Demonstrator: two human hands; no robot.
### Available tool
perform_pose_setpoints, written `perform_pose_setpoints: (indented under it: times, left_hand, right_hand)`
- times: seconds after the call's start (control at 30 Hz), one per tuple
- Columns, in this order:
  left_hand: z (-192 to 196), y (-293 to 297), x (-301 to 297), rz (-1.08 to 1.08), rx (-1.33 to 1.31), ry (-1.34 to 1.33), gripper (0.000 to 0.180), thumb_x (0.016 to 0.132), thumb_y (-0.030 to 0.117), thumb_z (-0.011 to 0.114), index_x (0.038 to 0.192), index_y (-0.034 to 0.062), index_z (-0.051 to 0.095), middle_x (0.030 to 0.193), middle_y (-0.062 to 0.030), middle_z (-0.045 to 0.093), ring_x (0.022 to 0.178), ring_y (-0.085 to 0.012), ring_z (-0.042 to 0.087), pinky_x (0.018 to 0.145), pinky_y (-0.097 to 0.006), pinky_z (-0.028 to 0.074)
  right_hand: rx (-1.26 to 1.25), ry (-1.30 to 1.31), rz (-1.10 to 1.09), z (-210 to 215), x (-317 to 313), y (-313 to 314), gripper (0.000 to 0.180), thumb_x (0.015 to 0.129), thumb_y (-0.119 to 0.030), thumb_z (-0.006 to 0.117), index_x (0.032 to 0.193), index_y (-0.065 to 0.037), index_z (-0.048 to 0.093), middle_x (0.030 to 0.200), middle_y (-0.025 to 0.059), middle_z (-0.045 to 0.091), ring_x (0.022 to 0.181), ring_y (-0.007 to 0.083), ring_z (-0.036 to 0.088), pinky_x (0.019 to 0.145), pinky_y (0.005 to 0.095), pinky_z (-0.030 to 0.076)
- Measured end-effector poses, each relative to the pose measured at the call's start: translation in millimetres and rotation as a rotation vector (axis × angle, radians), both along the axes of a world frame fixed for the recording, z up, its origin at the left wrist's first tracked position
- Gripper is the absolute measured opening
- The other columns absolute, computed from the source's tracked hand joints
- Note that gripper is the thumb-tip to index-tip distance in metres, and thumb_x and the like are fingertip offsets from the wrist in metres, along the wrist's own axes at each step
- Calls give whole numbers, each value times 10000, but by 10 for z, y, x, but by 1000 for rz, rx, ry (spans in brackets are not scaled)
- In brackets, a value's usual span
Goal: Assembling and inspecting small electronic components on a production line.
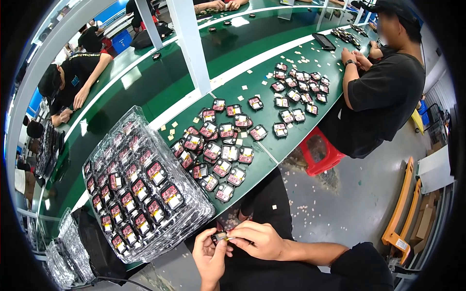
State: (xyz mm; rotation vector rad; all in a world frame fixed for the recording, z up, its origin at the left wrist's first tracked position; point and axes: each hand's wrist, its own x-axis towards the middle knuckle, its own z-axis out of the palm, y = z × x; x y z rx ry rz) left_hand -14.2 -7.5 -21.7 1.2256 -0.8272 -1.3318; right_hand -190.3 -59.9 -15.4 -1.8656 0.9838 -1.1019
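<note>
Device (219,236) between fingertips (234,233) of both hands (209,257)

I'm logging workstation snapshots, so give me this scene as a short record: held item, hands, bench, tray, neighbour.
Held item: small black device with rounded corners
Left hand: bare left hand, holding the device
Right hand: bare right hand, fingertips at the device's right end
Bench: long green-topped bench, bearing loose black-framed, red-and-white devices
Tray: clear plastic tray stack, left of the loose devices, holding rows of similar ones
Neighbour: black-shirted co-worker, right side
</note>
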Motion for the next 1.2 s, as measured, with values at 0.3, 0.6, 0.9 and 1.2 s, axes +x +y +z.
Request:
perform_pose_setpoints:
  times: [0.3,0.6,0.9,1.2]
  left_hand:
    - [18,-62,31,47,104,134,411,1034,21,562,1428,-52,470,1096,-213,721,735,-139,664,576,-251,535]
    - [105,-82,-1,-9,115,-26,369,1016,-18,621,1352,5,473,1091,-81,708,873,-70,621,714,-220,518]
    - [48,-7,47,-21,94,-260,327,975,-16,675,1302,-16,679,955,-53,731,698,-7,513,583,-197,421]
    - [209,-80,107,-109,23,-485,356,939,-17,663,1292,8,705,925,-97,723,639,-67,551,576,-244,455]
  right_hand:
    - [-377,250,142,-61,-13,38,360,809,-114,765,1168,-91,746,1004,15,701,684,157,702,562,286,576]
    - [241,169,306,157,-206,-175,600,912,129,582,1496,33,480,1170,189,503,896,281,627,781,348,549]
    - [-175,620,299,374,-253,-321,204,903,-186,787,1060,-93,694,840,41,703,707,241,719,573,351,566]
    - [-538,752,410,668,-166,-533,182,788,-158,701,948,-73,692,860,1,602,776,153,638,643,297,545]
